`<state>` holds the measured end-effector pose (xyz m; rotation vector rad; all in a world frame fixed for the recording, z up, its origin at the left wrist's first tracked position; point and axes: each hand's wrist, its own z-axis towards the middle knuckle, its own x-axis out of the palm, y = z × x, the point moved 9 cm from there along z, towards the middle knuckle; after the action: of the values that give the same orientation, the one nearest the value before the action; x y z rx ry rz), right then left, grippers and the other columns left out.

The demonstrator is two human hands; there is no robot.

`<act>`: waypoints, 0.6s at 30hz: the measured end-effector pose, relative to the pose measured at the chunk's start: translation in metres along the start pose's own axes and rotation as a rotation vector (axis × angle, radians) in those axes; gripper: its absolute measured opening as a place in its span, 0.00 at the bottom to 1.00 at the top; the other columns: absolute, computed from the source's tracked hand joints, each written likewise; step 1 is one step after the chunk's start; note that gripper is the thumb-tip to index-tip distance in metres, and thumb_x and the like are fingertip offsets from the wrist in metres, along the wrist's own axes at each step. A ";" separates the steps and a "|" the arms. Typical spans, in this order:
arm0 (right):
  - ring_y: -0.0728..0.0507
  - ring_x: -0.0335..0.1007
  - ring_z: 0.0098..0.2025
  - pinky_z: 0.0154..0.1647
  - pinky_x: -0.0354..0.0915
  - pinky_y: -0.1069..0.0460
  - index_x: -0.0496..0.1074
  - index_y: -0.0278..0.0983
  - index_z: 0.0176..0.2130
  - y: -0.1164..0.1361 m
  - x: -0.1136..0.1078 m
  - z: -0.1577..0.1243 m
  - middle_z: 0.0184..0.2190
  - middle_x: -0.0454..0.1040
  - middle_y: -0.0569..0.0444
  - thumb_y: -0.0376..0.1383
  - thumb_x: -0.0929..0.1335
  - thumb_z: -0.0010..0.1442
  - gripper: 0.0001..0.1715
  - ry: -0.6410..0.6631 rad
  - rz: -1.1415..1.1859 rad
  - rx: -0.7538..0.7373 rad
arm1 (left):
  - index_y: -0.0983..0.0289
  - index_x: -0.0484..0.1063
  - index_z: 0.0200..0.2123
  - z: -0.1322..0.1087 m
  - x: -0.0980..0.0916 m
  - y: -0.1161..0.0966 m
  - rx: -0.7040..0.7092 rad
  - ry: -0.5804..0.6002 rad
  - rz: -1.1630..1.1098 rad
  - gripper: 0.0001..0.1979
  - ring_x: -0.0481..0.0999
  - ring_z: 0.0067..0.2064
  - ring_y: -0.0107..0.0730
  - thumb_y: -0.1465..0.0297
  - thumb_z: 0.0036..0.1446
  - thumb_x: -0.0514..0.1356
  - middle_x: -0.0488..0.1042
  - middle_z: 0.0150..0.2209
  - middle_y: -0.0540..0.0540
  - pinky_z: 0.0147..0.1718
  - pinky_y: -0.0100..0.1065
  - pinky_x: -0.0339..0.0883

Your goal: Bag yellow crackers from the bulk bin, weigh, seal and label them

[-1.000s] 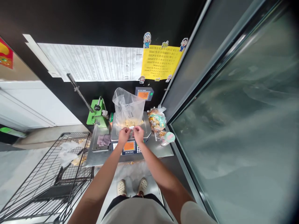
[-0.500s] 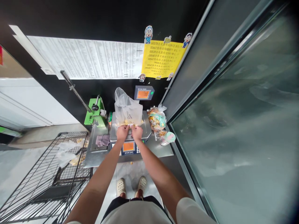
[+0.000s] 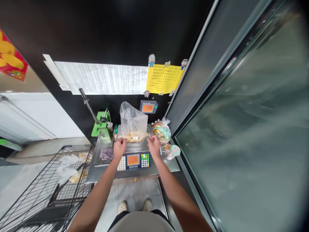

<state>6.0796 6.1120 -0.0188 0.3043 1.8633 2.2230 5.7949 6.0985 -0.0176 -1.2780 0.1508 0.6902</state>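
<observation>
A clear plastic bag with yellow pieces in its bottom stands upright on the platter of a weighing scale, a small white label stuck on its lower front. My left hand hovers at the platter's left front corner, fingers loosely bent, holding nothing. Just right of the bag, over the platter's right front, my right hand is held with fingers apart and empty. Neither hand touches the bag.
A green bag sealer stands left of the scale and a purple cloth lies on the steel counter. Filled snack bags and a round tape roll sit to the right. A wire cart is at lower left, a glass wall on the right.
My hands were together at the bag's lower front, pressing a white label there. They have let go and moved apart to either side. The view has tilted down slightly.
</observation>
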 end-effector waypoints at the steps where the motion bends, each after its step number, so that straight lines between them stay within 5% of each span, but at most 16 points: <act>1: 0.42 0.71 0.38 0.36 0.69 0.51 0.73 0.40 0.40 0.019 -0.005 0.005 0.38 0.77 0.52 0.44 0.73 0.55 0.15 -0.019 -0.019 -0.085 | 0.60 0.73 0.32 0.005 -0.013 -0.007 0.040 -0.066 -0.026 0.15 0.69 0.29 0.34 0.58 0.66 0.56 0.72 0.27 0.51 0.33 0.33 0.59; 5: 0.40 0.71 0.45 0.44 0.70 0.49 0.74 0.41 0.53 0.090 0.015 0.027 0.51 0.74 0.46 0.40 0.71 0.56 0.24 -0.008 -0.095 -0.336 | 0.63 0.72 0.55 0.043 -0.046 -0.050 0.215 -0.241 -0.091 0.21 0.71 0.36 0.34 0.56 0.65 0.60 0.74 0.49 0.61 0.43 0.36 0.67; 8: 0.42 0.70 0.38 0.45 0.69 0.48 0.77 0.40 0.43 0.119 0.051 0.047 0.44 0.76 0.49 0.39 0.70 0.57 0.13 0.084 -0.144 -0.388 | 0.64 0.69 0.60 0.081 -0.043 -0.081 0.259 -0.148 -0.174 0.29 0.72 0.37 0.34 0.54 0.62 0.64 0.73 0.53 0.64 0.43 0.37 0.69; 11: 0.43 0.67 0.33 0.43 0.69 0.48 0.74 0.40 0.30 0.127 0.078 0.061 0.32 0.74 0.52 0.39 0.68 0.57 0.06 0.143 -0.154 -0.377 | 0.63 0.66 0.64 0.104 -0.025 -0.098 0.221 0.037 -0.267 0.37 0.74 0.39 0.33 0.55 0.56 0.69 0.76 0.49 0.60 0.43 0.35 0.69; 15: 0.43 0.70 0.34 0.35 0.69 0.52 0.73 0.40 0.28 0.120 0.100 0.072 0.32 0.74 0.54 0.39 0.68 0.52 0.06 0.208 -0.005 -0.262 | 0.64 0.64 0.66 0.112 -0.003 -0.111 0.187 0.214 -0.364 0.48 0.76 0.40 0.33 0.61 0.43 0.76 0.78 0.43 0.56 0.43 0.35 0.70; 18: 0.43 0.72 0.33 0.33 0.71 0.52 0.73 0.39 0.30 0.110 0.116 0.072 0.31 0.75 0.55 0.39 0.69 0.49 0.07 0.352 0.158 -0.105 | 0.65 0.75 0.55 0.110 0.008 -0.125 0.237 0.343 -0.394 0.34 0.78 0.39 0.37 0.63 0.44 0.75 0.80 0.41 0.57 0.42 0.35 0.71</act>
<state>5.9863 6.1960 0.1040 0.0430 1.9354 2.6123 5.8409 6.1872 0.1153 -1.1436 0.2446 0.1077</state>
